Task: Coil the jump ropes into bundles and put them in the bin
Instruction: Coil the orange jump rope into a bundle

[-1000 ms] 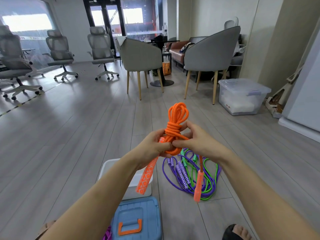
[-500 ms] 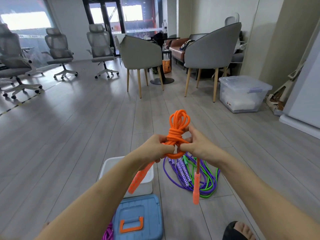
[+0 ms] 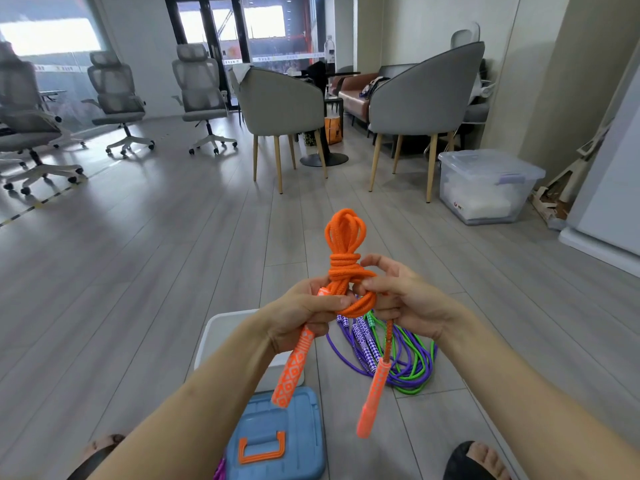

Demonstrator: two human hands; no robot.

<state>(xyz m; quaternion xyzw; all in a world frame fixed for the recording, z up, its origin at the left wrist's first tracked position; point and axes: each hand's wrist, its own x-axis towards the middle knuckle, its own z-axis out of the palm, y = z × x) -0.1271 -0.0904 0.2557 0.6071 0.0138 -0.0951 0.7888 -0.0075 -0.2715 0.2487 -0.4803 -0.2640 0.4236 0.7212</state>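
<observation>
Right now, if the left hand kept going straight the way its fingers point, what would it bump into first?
Its fingers point rightward across the orange rope bundle it grips, so the left hand would probably meet the right hand first, just across the bundle. Depth is hard to judge from this one view.

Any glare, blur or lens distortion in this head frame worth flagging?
Head view: windows blown out white; wide-angle bends the right wall and stretches the forearms; orange rope and both hands sharp, evenly lit, shadows soft.
</observation>
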